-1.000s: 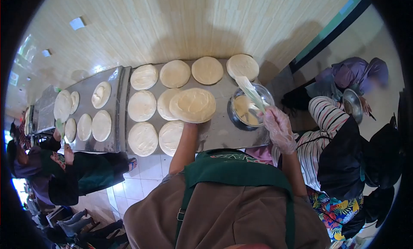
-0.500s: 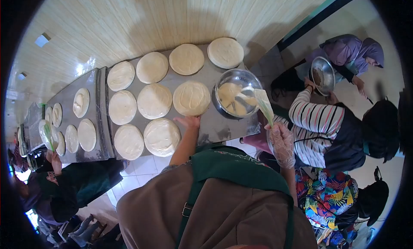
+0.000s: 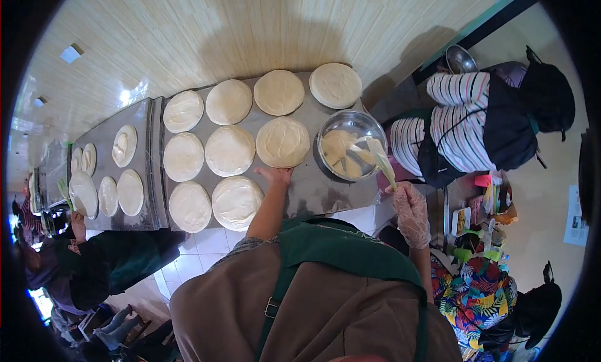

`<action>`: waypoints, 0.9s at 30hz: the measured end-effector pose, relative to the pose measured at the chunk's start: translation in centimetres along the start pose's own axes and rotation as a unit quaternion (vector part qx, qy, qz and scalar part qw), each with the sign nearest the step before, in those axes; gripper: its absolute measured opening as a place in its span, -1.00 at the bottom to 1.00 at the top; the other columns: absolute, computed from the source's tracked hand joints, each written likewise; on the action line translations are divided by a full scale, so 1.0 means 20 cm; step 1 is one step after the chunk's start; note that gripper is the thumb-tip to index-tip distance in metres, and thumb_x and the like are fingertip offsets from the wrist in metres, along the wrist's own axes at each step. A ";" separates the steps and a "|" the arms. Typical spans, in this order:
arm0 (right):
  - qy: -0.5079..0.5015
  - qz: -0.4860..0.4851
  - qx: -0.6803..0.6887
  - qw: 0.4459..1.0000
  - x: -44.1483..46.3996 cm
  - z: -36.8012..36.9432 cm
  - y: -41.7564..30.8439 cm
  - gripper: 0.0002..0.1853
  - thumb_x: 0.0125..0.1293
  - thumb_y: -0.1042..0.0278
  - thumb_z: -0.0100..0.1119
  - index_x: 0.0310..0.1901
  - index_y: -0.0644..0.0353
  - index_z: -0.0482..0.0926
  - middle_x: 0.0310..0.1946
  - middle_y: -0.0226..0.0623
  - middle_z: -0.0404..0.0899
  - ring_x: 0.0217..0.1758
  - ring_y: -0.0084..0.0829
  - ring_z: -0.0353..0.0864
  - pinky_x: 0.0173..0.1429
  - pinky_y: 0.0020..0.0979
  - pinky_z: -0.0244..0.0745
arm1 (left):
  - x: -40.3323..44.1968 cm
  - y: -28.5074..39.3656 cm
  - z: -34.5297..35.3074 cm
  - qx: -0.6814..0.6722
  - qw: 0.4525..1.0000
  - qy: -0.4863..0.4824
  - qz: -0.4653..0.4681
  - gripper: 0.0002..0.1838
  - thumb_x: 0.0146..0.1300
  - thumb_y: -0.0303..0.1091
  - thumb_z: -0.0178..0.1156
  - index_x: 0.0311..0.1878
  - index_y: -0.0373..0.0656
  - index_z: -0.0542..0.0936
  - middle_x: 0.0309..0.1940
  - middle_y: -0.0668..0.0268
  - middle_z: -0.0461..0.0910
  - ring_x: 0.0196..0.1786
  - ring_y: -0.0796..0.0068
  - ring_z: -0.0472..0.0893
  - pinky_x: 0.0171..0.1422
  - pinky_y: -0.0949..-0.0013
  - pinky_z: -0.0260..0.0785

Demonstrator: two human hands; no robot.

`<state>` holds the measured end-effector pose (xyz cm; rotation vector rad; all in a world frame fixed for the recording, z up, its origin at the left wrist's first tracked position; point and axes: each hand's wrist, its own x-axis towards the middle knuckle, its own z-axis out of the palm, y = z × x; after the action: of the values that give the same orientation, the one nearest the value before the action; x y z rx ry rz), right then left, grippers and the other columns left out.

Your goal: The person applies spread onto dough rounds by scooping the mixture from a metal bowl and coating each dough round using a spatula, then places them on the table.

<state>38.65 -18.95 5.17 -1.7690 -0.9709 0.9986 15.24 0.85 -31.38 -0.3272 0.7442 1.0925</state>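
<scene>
Head view: by the gloved right hand (image 3: 410, 213), a pale-tipped green spatula (image 3: 383, 165) is pinched beside the steel bowl (image 3: 358, 120); the bare left hand (image 3: 273, 175) is spread at the near edge of a round dough disc (image 3: 282, 142). On the grey table (image 3: 307, 198), all nine discs appear coated; pale mixture (image 3: 334, 157) is left in the bowl.

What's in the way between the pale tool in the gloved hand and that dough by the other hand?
The metal bowl is: it sits on the table between the pale tool in the gloved right hand and the dough round by the left hand. Nothing visible covers the dough's top.
</scene>
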 end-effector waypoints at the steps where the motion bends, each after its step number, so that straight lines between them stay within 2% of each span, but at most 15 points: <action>1: 0.003 0.010 0.008 1.000 0.00 -0.01 0.00 -0.74 0.52 0.22 -0.01 -0.16 0.23 0.58 -0.39 -0.55 0.44 -0.33 -0.72 0.31 -0.21 -0.61 0.25 | -0.01 0.00 0.02 -0.012 1.000 0.003 0.002 0.33 -0.13 0.84 -0.63 0.57 0.02 -0.02 0.58 0.16 -0.07 0.59 0.03 -0.03 0.60 -0.08 -0.20; 6: 0.004 0.002 -0.005 1.000 0.01 -0.07 0.01 -0.74 0.52 0.22 -0.01 -0.16 0.21 0.59 -0.43 -0.59 0.39 -0.37 -0.73 0.26 -0.27 -0.60 0.20 | 0.01 -0.01 0.02 -0.019 0.999 0.031 0.009 0.33 -0.13 0.84 -0.63 0.57 0.02 -0.02 0.58 0.16 -0.08 0.59 0.04 -0.04 0.60 -0.07 -0.22; 15: 0.027 0.031 0.007 0.999 0.01 -0.17 0.09 -0.74 0.53 0.22 -0.02 -0.13 0.22 0.60 -0.49 -0.64 0.29 -0.42 -0.75 0.18 -0.33 -0.62 0.14 | 0.02 0.00 -0.01 -0.035 0.999 -0.028 -0.005 0.29 -0.10 0.83 -0.58 0.58 0.08 -0.04 0.60 0.22 -0.15 0.61 0.08 -0.10 0.61 -0.08 -0.30; 18: 0.038 0.027 0.018 0.999 0.01 -0.21 0.15 -0.74 0.52 0.23 -0.01 -0.12 0.23 0.60 -0.51 -0.66 0.27 -0.45 -0.76 0.16 -0.36 -0.63 0.11 | -0.07 0.01 0.11 0.021 0.999 -0.025 -0.035 0.29 -0.13 0.84 -0.61 0.58 0.14 -0.07 0.61 0.25 -0.20 0.61 0.10 -0.12 0.61 -0.09 -0.35; 21: 0.042 0.044 0.048 0.997 -0.01 -0.26 0.18 -0.75 0.52 0.24 0.00 -0.13 0.22 0.59 -0.52 -0.67 0.27 -0.45 -0.77 0.16 -0.37 -0.63 0.10 | -0.12 -0.06 0.20 0.144 0.979 0.130 0.054 0.08 0.10 0.57 -0.31 0.53 -0.06 0.05 0.53 0.10 0.00 0.54 0.05 0.05 0.55 -0.04 -0.13; 24: 0.055 0.066 0.087 0.992 -0.03 -0.32 0.21 -0.76 0.51 0.23 0.01 -0.14 0.21 0.59 -0.52 -0.68 0.27 -0.45 -0.78 0.16 -0.37 -0.65 0.10 | -0.14 -0.16 0.31 0.254 0.916 0.272 0.149 -0.10 0.33 0.30 -0.02 0.47 -0.25 0.17 0.44 -0.06 0.20 0.47 0.00 0.23 0.49 0.01 0.08; 25: 0.062 0.072 0.100 0.990 -0.04 -0.33 0.24 -0.76 0.51 0.23 0.01 -0.14 0.21 0.59 -0.52 -0.68 0.26 -0.45 -0.78 0.16 -0.37 -0.65 0.10 | -0.14 -0.22 0.37 0.386 0.854 0.267 0.224 -0.18 0.34 0.18 0.04 0.42 -0.31 0.21 0.38 -0.09 0.27 0.40 -0.02 0.30 0.44 0.03 0.14; 27: 0.081 0.070 0.108 0.988 -0.04 -0.36 0.27 -0.76 0.51 0.21 0.02 -0.14 0.20 0.59 -0.53 -0.68 0.26 -0.46 -0.78 0.16 -0.37 -0.65 0.10 | -0.07 -0.34 0.51 0.613 0.663 0.237 0.359 -0.32 0.35 -0.05 0.14 0.32 -0.43 0.31 0.24 -0.14 0.41 0.26 -0.04 0.45 0.35 0.07 0.26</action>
<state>45.92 -23.57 2.51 -1.7222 -0.6201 0.9907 24.89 2.89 -23.82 0.9869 2.0146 0.9519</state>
